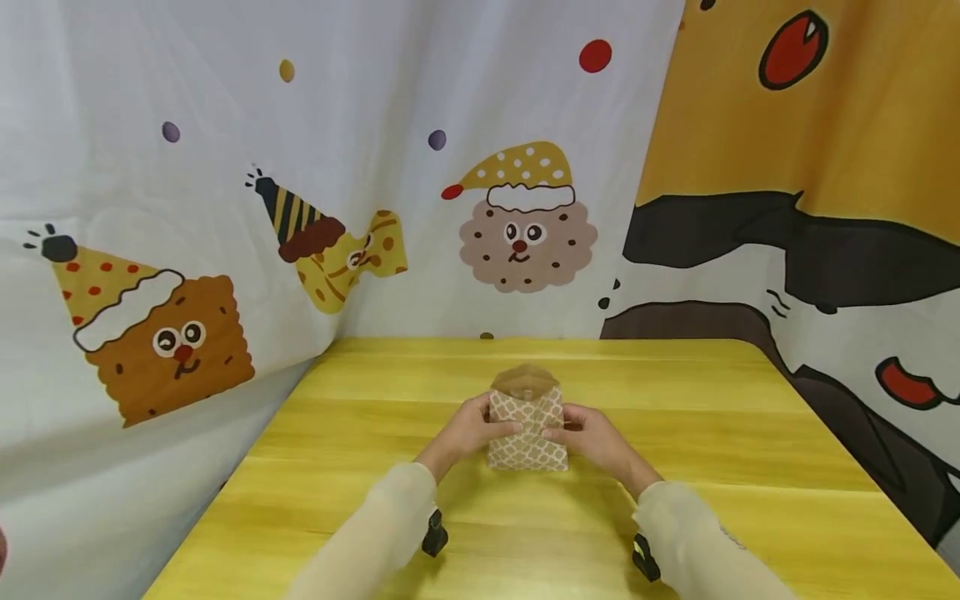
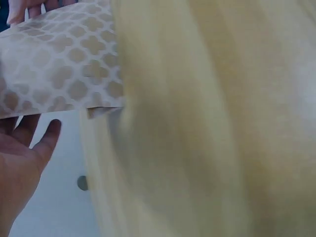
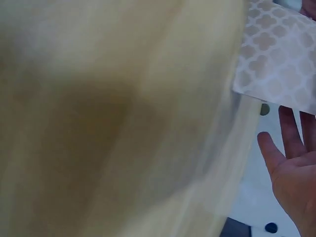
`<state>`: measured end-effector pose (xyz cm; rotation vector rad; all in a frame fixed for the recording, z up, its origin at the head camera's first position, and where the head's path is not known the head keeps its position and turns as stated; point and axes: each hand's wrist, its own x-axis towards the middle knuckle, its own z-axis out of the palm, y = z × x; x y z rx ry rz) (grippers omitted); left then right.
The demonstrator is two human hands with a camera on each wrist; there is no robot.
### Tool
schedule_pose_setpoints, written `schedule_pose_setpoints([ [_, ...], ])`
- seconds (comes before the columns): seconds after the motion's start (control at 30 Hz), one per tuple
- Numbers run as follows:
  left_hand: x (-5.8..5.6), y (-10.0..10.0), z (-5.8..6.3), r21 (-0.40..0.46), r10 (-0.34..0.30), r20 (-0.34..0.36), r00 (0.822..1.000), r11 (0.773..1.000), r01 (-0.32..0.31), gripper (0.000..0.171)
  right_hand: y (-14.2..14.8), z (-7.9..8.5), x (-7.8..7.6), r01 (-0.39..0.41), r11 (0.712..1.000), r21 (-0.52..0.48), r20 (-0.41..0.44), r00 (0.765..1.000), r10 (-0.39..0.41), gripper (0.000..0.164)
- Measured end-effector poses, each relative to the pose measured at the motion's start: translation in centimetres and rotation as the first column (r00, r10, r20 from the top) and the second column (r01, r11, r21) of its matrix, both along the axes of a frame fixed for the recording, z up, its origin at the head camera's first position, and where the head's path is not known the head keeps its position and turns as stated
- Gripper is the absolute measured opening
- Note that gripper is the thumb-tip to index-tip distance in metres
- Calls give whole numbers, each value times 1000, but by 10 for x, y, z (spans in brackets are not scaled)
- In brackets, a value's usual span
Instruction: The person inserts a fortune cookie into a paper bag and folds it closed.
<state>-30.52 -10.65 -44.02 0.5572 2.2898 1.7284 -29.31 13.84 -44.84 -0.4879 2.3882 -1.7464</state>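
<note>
A small brown paper bag [image 1: 527,452] with a white lattice pattern stands upright over the table, its plain brown flap [image 1: 525,379] raised at the top. My left hand [image 1: 472,428] grips its left side, thumb across the front and fingers behind. From the other side my right hand [image 1: 597,435] holds it the same way, the two thumb tips a little apart on the front. In the left wrist view, a fold of paper sticks out at a lower corner of the bag [image 2: 74,64]. The right wrist view shows part of the patterned face [image 3: 276,59]; the bag's inside is hidden.
The yellow wood-grain table [image 1: 360,417] extends around the bag. Behind it and along its sides hangs a white curtain [image 1: 390,100] with cartoon prints. Black devices [image 1: 434,533] sit at both wrists, below pale sleeves.
</note>
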Motion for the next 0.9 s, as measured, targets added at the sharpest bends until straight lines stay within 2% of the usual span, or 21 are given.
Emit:
schedule_pose_setpoints([
  [0.1,-2,-3,-7,2,17,-8,1000,1000,-17,26,2,-4,-2,-2,1000,7,7,1000,2,45],
  [0.2,-4,-4,-7,19,32,-36,999,999,-31,20,1,0,-5,13,1000,-27,-21,1000,-14,51],
  [0.3,-4,-3,-5,26,38,-34,999,999,-38,23,-1,5,-7,37,999,-39,-5,999,-37,41],
  [0.37,-4,-1,-4,50,65,-28,998,997,-63,29,-2,6,-6,61,997,-50,6,998,-61,35],
  [0.53,-5,0,-1,129,146,-31,989,982,-141,41,-3,9,-6,89,992,-88,-12,996,-90,35],
  [0.67,-4,-1,0,127,137,-28,990,983,-132,37,-3,11,-7,93,991,-93,-23,995,-95,33],
  [0.9,-5,-7,-4,133,131,-43,990,983,-125,30,2,8,-6,157,982,-106,-15,987,-159,29],
])
